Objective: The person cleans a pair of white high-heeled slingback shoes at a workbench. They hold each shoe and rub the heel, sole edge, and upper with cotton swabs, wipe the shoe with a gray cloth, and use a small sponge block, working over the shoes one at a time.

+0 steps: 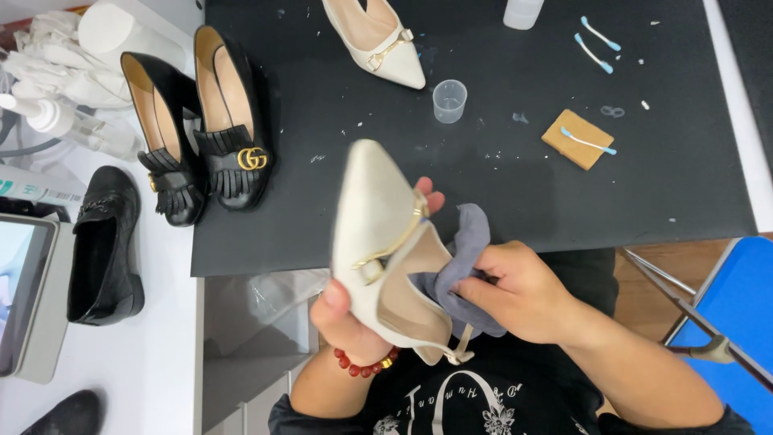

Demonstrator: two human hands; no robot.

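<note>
My left hand [348, 316] grips a cream pointed-toe shoe [372, 211] with a gold strap buckle, holding it from underneath with the toe pointing away from me. My right hand [519, 290] pinches a grey cloth [460, 262] and presses it against the inside of the shoe near its opening. A red bead bracelet [366, 366] circles my left wrist. The matching cream shoe [378, 39] lies on the black mat [483, 185] at the far side.
A pair of black fringed heels [201, 129] stands on the mat's left edge. A small clear cup [449, 100], a brown sponge block [576, 138] with a swab, two more swabs [596, 42] lie on the mat. A black loafer [103, 246], a spray bottle [68, 125] and a tablet [24, 294] sit left.
</note>
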